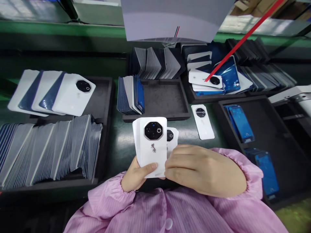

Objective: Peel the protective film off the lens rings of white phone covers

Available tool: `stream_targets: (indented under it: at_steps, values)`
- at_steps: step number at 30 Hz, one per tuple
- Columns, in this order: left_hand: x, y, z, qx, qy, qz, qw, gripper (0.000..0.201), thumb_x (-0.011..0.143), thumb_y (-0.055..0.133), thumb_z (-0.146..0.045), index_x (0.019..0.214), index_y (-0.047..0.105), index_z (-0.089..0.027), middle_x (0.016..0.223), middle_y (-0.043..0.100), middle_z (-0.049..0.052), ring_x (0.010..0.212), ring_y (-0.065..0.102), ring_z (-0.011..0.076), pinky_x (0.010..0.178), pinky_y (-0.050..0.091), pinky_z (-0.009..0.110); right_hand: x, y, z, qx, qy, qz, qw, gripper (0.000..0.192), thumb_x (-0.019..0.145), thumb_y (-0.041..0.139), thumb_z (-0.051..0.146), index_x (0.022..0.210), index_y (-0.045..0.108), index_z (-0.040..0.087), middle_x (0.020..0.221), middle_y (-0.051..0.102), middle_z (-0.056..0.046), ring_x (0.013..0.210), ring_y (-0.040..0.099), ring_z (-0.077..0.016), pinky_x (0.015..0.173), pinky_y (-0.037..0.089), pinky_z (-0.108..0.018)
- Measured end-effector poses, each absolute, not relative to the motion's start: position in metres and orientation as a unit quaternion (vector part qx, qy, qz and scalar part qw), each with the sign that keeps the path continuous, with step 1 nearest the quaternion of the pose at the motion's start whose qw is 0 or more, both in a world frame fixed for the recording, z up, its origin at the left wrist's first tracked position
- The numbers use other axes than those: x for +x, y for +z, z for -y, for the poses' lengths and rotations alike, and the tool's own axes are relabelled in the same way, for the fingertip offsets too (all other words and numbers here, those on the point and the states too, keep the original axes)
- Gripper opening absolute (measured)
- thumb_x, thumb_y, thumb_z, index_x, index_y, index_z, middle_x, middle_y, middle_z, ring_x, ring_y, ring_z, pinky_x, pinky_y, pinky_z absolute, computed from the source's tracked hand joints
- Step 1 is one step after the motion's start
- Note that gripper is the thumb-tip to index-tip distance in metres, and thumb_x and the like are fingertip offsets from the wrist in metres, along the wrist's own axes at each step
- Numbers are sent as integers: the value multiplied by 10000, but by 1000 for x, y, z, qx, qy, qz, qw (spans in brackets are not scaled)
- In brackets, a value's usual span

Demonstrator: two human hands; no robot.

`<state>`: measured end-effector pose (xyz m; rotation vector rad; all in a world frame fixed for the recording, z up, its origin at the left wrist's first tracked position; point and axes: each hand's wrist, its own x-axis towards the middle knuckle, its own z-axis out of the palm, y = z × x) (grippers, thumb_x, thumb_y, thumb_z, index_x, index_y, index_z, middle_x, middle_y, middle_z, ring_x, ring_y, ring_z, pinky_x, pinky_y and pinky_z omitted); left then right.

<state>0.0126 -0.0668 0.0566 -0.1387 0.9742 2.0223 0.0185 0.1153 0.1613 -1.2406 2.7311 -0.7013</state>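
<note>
In front of my chest, my left hand (139,173) grips a small stack of white phone back panels (152,161), upright with the thumb across the front one. The front panel carries a black octagonal camera patch and dark lettering. Another white phone back panel (172,144) shows partly behind the stack, on its right side. My right hand (194,165) is curled closed at the stack's right edge, its fingers around the lower part of that rear panel; its fingertips are largely hidden. To the right, a single white panel (206,127) lies on the green tabletop (119,139).
A black tray (167,97) ahead holds a row of thin panels. More panels (48,152) stand packed at left, with larger white ones (70,94) above. Blue panels (240,119) lie in the right tray (279,129). A red strap (243,40) slants across upper right.
</note>
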Motion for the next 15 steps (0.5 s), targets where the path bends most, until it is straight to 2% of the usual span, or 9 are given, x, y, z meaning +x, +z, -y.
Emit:
stream_targets:
  at_steps: [7,15]
  values:
    - [14,50,67,-39,814,-385,432,362,678,751,-324,974,695,-123,770,727,123,896,666,360,727,563,464,18,161,-115,-401,-235,-885,35,311,942,363,89,794,632,141,736,605,-34,697,489,-127,637,410,-264]
    - [12,54,69,-26,804,-405,434,294,716,717,-285,964,699,-128,760,726,112,912,663,348,728,561,445,17,161,-115,-402,-236,-884,32,313,939,380,98,761,636,132,727,610,-34,684,484,-129,628,405,-262]
